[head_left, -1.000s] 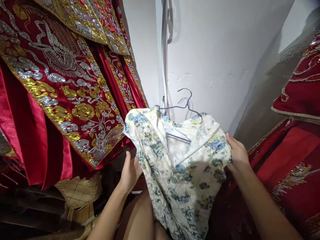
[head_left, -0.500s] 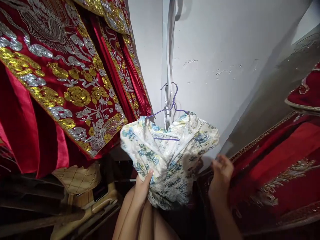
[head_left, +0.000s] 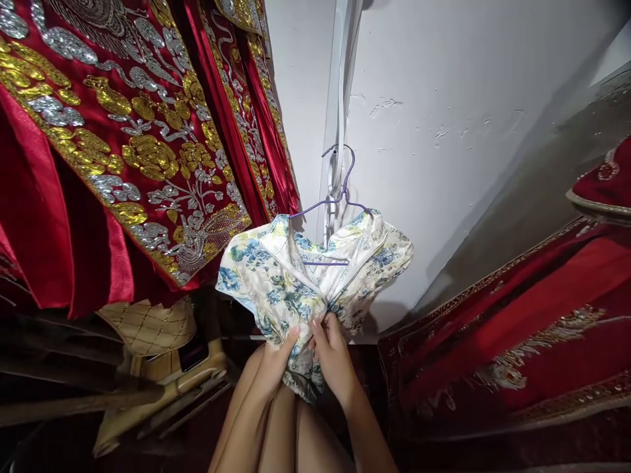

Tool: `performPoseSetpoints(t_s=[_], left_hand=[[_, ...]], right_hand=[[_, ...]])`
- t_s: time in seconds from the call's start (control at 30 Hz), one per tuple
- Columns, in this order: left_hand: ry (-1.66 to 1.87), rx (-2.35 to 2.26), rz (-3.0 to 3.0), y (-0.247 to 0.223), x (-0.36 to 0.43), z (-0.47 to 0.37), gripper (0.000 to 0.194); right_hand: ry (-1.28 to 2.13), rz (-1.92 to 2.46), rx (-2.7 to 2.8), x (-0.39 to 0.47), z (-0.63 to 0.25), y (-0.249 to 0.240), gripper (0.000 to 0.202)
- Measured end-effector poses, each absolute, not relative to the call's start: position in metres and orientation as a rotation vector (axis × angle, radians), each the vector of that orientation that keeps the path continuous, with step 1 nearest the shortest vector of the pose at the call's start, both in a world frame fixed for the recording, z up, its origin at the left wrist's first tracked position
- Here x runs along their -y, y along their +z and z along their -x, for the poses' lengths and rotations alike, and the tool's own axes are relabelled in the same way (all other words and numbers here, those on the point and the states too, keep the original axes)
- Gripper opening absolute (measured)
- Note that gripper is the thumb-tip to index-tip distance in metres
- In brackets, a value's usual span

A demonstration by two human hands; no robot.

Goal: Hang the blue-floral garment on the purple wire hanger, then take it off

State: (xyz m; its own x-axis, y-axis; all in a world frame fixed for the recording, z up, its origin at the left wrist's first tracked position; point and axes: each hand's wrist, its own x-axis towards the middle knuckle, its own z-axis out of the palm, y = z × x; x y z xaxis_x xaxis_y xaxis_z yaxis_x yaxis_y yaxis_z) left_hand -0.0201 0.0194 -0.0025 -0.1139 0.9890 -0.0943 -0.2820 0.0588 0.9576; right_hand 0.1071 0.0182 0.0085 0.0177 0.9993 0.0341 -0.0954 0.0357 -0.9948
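A white floral V-neck garment [head_left: 276, 276] with short sleeves hangs from a purple hanger [head_left: 346, 184]; whether it is a blouse or a dress I cannot tell. The hanger's hook is over a pale strip or strap [head_left: 339, 85] running down the wall. My left hand [head_left: 277, 361] is closed on the garment's lower left part, thumb on top. Close beside it, my right hand [head_left: 336, 358] pinches the cloth just below the point of the neckline. The lower cloth is bunched, and some fingers of both hands are hidden in it.
Red cloth with gold and silver sequins [head_left: 150, 157] hangs on the left. Under it stand a wooden chair [head_left: 211, 364] and a quilted beige cushion [head_left: 152, 325]. More embroidered red cloth [head_left: 552, 315] lies along the right. Behind the hanger is a white wall [head_left: 434, 85].
My right hand has come in from the right and taken hold of the garment's front below the neckline. My left hand keeps its hold. The garment's right side is drawn inward.
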Motion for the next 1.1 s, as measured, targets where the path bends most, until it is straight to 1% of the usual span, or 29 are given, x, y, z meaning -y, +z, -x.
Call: performPoseSetpoints(t_s=[0.1,0.17,0.33,0.4,0.47,0.5,0.57,0.6,0.67,0.7,0.73,0.77,0.87,0.93,0.97,1.03,1.1], left_hand=[[1.318,-1.114,-0.914,-0.003,-0.020,0.021,0.062],[1.347,-1.154,-0.941,-0.006,-0.023,0.020,0.059],[1.436,-1.431,-1.069,-0.018,-0.021,0.011,0.048],[1.557,-1.585,-1.133,-0.023,-0.014,0.005,0.052],[1.779,-1.716,-1.287,-0.025,-0.004,0.000,0.060],[1.873,-1.746,-1.404,-0.025,0.000,-0.003,0.060],[1.914,-1.691,-1.685,-0.025,0.006,-0.009,0.049],[1.831,-1.618,-1.822,-0.024,0.006,-0.012,0.038],[1.575,-1.512,-2.004,-0.023,0.005,-0.017,0.008],[1.453,-1.492,-2.052,-0.022,0.003,-0.019,0.011],[1.357,-1.494,-2.080,-0.021,0.001,-0.020,0.020],[1.279,-1.503,-2.097,-0.019,-0.001,-0.022,0.025],[0.973,-1.481,-2.196,-0.007,-0.005,-0.024,0.024],[0.649,-1.478,-2.292,0.006,-0.005,-0.025,0.023],[0.483,-1.491,-2.338,0.014,-0.005,-0.027,0.026],[0.194,-1.536,-2.405,0.029,-0.005,-0.032,0.038],[-0.012,-1.571,-2.435,0.043,-0.006,-0.041,0.048]], right_hand=[[1.235,1.004,0.962,-0.008,-0.095,0.000,0.042],[1.239,0.957,0.817,-0.003,-0.090,-0.003,0.045],[1.292,0.897,0.594,0.001,-0.101,0.000,0.035],[1.288,0.892,0.607,0.003,-0.109,0.004,0.035],[1.287,0.913,0.642,0.007,-0.116,0.007,0.036],[1.287,0.931,0.666,0.009,-0.118,0.009,0.036],[1.290,0.971,0.742,0.012,-0.122,0.012,0.036],[1.304,0.985,0.797,0.014,-0.123,0.015,0.036],[1.352,0.993,0.922,0.015,-0.126,0.020,0.037],[1.383,0.991,0.982,0.014,-0.128,0.024,0.037],[1.414,0.993,1.031,0.013,-0.130,0.029,0.036],[1.441,1.004,1.062,0.010,-0.134,0.034,0.036],[1.442,1.051,1.059,-0.009,-0.150,0.057,0.034],[1.372,1.035,1.023,-0.029,-0.163,0.080,0.032],[1.335,1.006,1.016,-0.041,-0.169,0.094,0.031],[1.304,0.929,1.069,-0.063,-0.177,0.125,0.027],[1.258,0.841,1.085,-0.080,-0.178,0.154,0.026]])
